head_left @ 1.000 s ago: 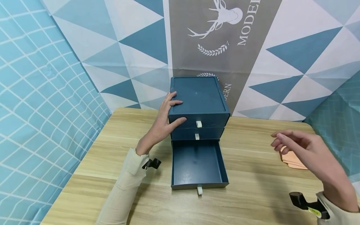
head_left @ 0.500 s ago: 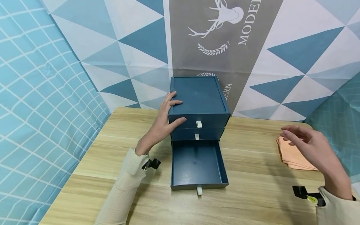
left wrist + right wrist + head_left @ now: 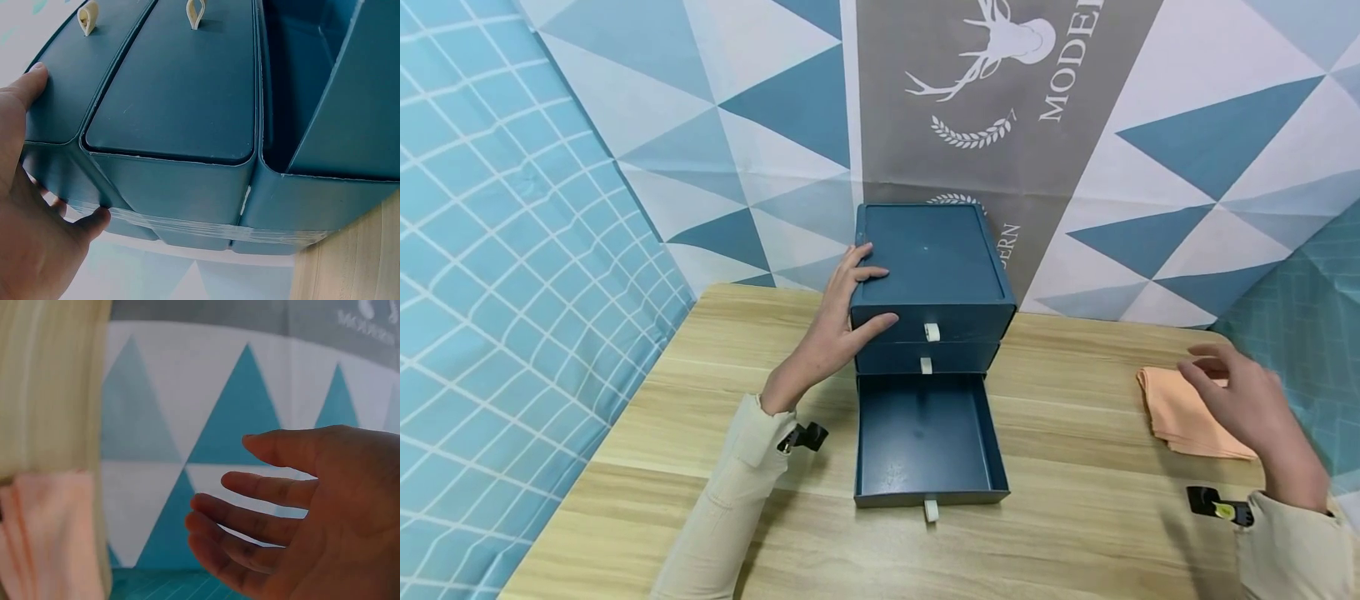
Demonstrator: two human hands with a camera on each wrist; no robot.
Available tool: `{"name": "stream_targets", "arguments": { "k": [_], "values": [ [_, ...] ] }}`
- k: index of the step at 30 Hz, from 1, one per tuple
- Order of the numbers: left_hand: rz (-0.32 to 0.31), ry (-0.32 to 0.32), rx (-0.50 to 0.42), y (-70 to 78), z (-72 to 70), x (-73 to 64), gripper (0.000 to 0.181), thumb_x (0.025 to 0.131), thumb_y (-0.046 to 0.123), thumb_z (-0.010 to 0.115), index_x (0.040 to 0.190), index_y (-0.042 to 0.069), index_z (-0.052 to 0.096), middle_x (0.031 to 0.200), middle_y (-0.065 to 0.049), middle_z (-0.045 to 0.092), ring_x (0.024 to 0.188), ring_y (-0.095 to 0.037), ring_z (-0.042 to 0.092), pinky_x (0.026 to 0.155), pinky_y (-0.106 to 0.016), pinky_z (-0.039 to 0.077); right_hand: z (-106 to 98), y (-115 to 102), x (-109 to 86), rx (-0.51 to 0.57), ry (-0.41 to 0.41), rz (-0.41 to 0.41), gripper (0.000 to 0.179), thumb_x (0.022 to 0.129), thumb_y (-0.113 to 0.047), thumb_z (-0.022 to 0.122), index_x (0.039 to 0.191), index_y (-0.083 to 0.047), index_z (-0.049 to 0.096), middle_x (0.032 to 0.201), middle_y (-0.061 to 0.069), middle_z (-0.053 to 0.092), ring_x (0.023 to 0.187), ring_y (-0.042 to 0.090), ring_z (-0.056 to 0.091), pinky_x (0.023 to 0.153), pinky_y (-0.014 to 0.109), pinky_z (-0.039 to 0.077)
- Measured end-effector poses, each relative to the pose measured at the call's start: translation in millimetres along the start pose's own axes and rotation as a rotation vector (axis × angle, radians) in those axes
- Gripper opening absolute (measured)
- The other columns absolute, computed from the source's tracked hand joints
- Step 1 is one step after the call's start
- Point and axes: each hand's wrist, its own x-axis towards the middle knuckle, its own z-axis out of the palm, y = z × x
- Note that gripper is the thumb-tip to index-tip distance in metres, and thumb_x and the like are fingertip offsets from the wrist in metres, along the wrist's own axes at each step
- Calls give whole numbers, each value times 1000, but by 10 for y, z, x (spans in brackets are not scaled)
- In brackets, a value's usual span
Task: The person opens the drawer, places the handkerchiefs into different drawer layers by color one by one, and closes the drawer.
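Wood-grain counter (image 3: 1075, 450) before a triangle-patterned wall (image 3: 790, 108)
Left hand (image 3: 833, 327) grips the blue drawer unit (image 3: 936, 287); right hand (image 3: 1243, 398), relaxed, hovers near orange cloth (image 3: 1180, 417).

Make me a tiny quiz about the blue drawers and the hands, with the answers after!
1. Which drawer is pulled out: A) top, B) middle, C) bottom?
2. True or false: the left hand touches the blue drawer box.
3. Fill in: a folded orange ____ lies on the table near the right hand.

Key:
1. C, the bottom drawer
2. True
3. cloth
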Motion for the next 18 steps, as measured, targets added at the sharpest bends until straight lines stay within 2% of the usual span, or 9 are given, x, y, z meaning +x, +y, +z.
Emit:
{"name": "stream_targets", "arguments": {
  "k": [6, 11, 18],
  "values": [
    [-11, -6, -18, 5, 7, -14, 53, 97, 46, 62, 141, 21, 46, 166, 4, 13, 153, -17, -4, 117, -62, 9, 30, 299, 10, -35, -57, 60, 57, 106, -29, 46, 138, 18, 37, 124, 47, 46, 110, 61, 46, 75, 65, 43],
    [-15, 1, -22, 7, -5, -14, 52, 97, 45, 62, 141, 20, 46, 166, 5, 13, 153, -14, -4, 117, -62, 9, 48, 478, 19, -59, -76, 93, 62, 106, -29, 47, 137, 22, 32, 124, 51, 39, 110, 63, 40, 77, 68, 41],
    [0, 3, -13, 11, -4, 6, 53, 98, 45, 62, 140, 19, 46, 166, 1, 14, 154, -20, -3, 117, -62, 9, 90, 839, 36, -104, -124, 154, 72, 104, -32, 48, 137, 28, 23, 119, 53, 36, 102, 66, 41, 75, 67, 41]
  ]
}}
